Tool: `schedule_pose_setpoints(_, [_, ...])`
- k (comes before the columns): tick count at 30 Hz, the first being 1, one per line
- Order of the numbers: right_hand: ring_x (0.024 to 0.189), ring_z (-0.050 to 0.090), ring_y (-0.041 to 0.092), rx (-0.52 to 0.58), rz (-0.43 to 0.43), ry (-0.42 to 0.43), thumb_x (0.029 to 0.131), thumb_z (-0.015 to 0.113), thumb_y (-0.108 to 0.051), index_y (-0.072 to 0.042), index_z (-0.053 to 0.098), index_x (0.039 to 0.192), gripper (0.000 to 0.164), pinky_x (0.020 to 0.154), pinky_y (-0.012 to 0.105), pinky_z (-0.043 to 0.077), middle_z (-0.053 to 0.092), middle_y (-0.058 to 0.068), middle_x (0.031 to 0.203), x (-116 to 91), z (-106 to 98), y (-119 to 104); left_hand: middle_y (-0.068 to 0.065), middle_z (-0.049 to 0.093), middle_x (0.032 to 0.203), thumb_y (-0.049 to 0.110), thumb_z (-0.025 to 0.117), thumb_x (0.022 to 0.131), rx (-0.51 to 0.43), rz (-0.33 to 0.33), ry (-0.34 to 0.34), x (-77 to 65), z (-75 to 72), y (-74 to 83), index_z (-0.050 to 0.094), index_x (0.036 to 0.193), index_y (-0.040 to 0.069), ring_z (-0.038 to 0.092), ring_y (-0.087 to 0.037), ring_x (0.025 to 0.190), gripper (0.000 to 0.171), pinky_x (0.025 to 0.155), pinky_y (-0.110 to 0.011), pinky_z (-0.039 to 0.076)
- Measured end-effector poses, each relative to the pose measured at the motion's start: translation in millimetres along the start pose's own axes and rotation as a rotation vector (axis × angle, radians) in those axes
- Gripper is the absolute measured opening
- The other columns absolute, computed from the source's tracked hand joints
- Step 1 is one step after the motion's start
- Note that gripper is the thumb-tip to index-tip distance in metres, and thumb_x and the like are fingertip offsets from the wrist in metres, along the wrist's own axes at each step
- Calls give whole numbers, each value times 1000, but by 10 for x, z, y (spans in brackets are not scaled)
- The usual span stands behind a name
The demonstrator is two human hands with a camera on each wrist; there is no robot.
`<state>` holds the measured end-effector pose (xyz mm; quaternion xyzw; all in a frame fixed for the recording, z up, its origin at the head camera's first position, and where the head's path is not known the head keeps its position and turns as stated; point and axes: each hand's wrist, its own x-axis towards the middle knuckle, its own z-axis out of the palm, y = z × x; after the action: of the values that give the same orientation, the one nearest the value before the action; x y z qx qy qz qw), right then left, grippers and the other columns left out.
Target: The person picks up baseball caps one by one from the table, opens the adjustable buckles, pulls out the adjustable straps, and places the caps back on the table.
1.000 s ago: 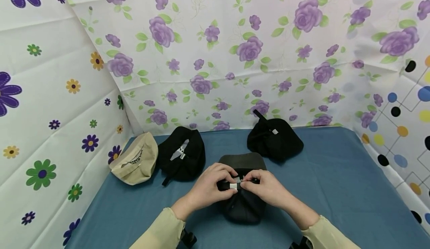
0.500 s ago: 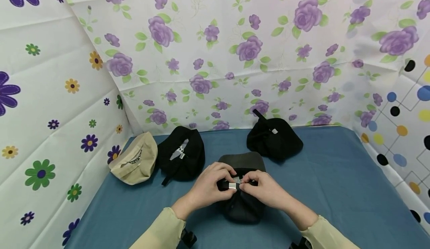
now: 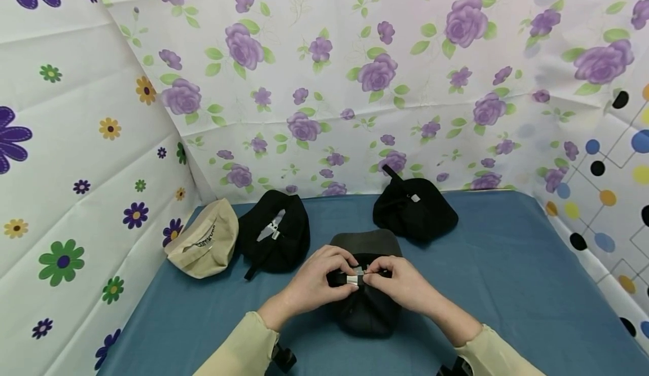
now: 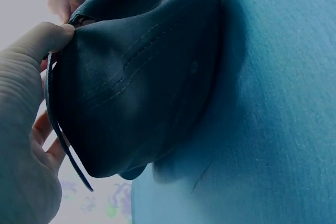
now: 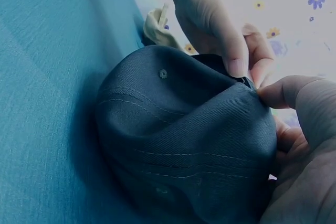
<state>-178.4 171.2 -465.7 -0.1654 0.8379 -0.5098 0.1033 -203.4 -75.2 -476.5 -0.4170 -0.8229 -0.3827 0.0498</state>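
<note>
A dark grey baseball cap lies at the front middle, its brim pointing away from me. At the cap's back opening, my left hand pinches the strap beside a silver buckle. From the other side my right hand pinches the strap close to that buckle, thumb against fingertips. The left wrist view shows a loose length of strap hanging below the left thumb, along the crown. In the right wrist view both thumbs meet at the crown's edge, and the buckle is hidden.
A beige cap and a black cap sit side by side at the back left. Another black cap rests at the back right, its strap sticking up. Flowered cloth hangs behind the blue table cover.
</note>
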Motion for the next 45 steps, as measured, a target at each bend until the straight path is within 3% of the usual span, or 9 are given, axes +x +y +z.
schedule_pose_setpoints(6, [73,51,20,7,-5,-17,100,69,-28,-17,74,95,13,62,31,43,63,4,99,-9,-8,0,13,63,123,35,79,92,24,-12,24,-11,4,-6,72,103,28,54,-9,117,15,102,-36,45])
schedule_pose_setpoints(14, [85,53,23,23,-36,-67,101,68,-27,-16,74,96,14,68,32,46,63,4,102,-17,4,11,16,63,121,35,79,92,29,-36,37,-35,29,-3,72,102,27,54,-8,116,15,103,-36,45])
schedule_pose_setpoints(22, [77,52,21,40,16,-45,100,69,-28,-16,75,97,15,64,32,43,64,4,103,-12,-20,-9,17,63,120,30,83,90,21,-46,6,-4,5,6,73,107,28,53,-7,116,20,101,-35,45])
schedule_pose_setpoints(33, [81,53,22,56,33,-31,100,69,-29,-16,76,99,15,66,34,44,64,5,104,-4,-33,12,14,62,126,20,79,94,-36,-65,-22,-22,18,5,72,113,18,53,-9,119,21,100,-35,47])
schedule_pose_setpoints(45, [85,55,23,66,42,-27,99,69,-29,-15,76,99,15,70,34,45,66,4,107,0,-51,29,17,61,125,29,74,97,-113,-93,-39,-41,18,0,70,119,24,55,-7,116,23,99,-33,47])
